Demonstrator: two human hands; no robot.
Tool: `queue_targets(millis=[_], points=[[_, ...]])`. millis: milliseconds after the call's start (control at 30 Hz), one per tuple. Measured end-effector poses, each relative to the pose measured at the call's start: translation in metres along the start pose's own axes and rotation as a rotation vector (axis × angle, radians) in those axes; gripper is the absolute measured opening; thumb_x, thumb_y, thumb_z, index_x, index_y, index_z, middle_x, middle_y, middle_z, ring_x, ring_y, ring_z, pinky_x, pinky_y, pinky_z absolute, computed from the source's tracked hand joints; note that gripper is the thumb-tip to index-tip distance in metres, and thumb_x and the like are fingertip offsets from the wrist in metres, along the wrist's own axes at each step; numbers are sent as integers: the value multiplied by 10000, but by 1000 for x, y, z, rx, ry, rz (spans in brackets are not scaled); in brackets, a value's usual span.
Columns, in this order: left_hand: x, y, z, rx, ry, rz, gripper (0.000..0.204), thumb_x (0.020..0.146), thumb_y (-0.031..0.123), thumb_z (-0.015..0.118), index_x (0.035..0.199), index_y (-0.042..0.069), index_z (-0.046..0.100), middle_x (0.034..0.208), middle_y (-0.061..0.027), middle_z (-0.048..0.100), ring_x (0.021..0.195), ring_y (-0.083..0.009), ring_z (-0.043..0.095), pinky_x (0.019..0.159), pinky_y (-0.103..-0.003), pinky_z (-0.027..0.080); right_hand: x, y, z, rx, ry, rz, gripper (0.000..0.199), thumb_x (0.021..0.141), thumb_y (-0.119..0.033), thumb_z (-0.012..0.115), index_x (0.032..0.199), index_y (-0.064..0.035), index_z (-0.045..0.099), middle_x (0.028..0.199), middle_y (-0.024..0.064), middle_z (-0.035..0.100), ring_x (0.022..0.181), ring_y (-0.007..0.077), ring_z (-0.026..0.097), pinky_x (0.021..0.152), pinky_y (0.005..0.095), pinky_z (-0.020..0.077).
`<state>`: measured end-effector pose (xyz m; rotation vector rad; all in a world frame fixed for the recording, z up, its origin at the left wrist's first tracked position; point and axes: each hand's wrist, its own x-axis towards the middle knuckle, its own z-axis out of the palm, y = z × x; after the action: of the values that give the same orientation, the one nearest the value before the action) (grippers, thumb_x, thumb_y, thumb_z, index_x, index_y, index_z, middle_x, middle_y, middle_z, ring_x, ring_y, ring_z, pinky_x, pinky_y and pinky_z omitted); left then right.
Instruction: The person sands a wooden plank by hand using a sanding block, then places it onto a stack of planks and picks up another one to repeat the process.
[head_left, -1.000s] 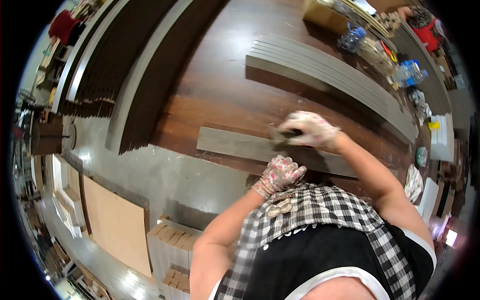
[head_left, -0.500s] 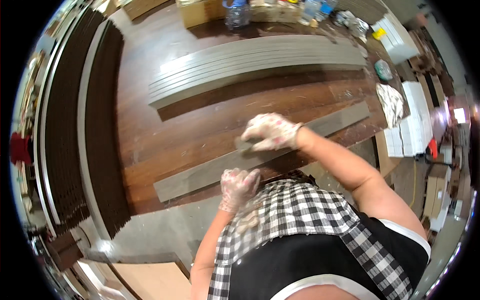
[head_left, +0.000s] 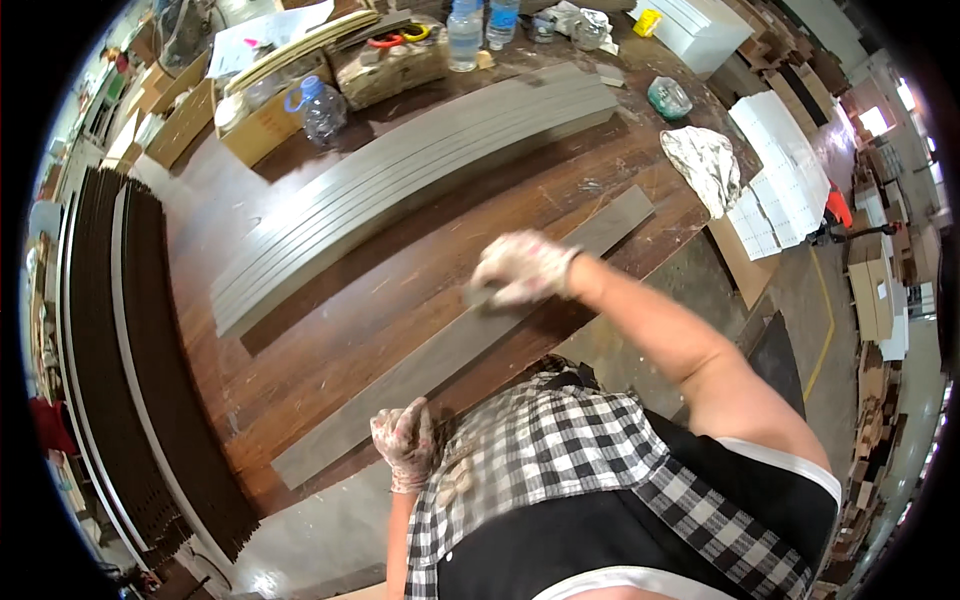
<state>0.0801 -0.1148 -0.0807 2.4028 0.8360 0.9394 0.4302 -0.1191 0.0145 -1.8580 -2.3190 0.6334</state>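
A long flat grey board (head_left: 400, 385) lies slantwise along the near side of the brown wooden table. My right hand (head_left: 525, 268), in a white glove with pinkish marks, is closed over a small greyish pad (head_left: 480, 294) at the board's middle; motion blurs it and most of the pad is covered. At the board's near edge, toward its left end, my left hand (head_left: 405, 442) has curled fingers in a similar stained glove. Whatever those fingers hold, if anything, is hidden. Beyond the board lies a row of similar grey boards (head_left: 420, 165), side by side.
Tall stacks of dark slats (head_left: 165, 350) stand at the left. Along the back are a cardboard box (head_left: 262, 140), a blue-handled bottle (head_left: 322, 110), water bottles (head_left: 464, 38) and scissors (head_left: 385, 41). A white rag (head_left: 702, 165) and tape roll (head_left: 669, 99) lie at right, near white panels (head_left: 785, 180).
The view has turned and shifted, showing more of the table's back. My right hand stays over the board with the pad; my left hand is now nearer the board's left end.
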Motion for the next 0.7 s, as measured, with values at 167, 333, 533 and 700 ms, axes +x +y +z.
queue_targets(millis=[167, 333, 533, 700], points=[[44, 39, 31, -84, -56, 51, 264, 771, 115, 724, 1033, 101, 689, 905, -75, 658, 875, -296, 624, 830, -421, 454, -79, 106, -58, -96, -84, 371, 359, 779, -443, 700, 973, -144, 741, 994, 107, 717, 958, 285, 682, 823, 415, 546], [95, 86, 55, 109, -254, 32, 650, 687, 198, 814, 1275, 76, 567, 1305, -155, 565, 1233, -388, 503, 1042, -497, 393, -53, 83, -34, 43, -12, 90, 410, 751, -449, 669, 1023, -149, 735, 969, 136, 699, 969, 323, 659, 846, 438, 528], [100, 79, 60, 168, -309, -34, 722, 657, 263, 824, 1293, 44, 562, 1288, -174, 583, 1231, -406, 500, 1063, -503, 385, -135, 184, -81, -71, -26, 473, 447, 729, -463, 730, 1051, -152, 729, 1049, 94, 727, 1019, 286, 679, 868, 407, 537], [94, 62, 57, 274, -368, -30, 759, 671, 392, 800, 1305, 54, 556, 1298, -166, 582, 1226, -401, 505, 1053, -510, 392, -180, 237, -81, 79, 205, 496, 427, 695, -339, 757, 1048, -101, 714, 1017, 133, 718, 966, 320, 676, 838, 424, 517]])
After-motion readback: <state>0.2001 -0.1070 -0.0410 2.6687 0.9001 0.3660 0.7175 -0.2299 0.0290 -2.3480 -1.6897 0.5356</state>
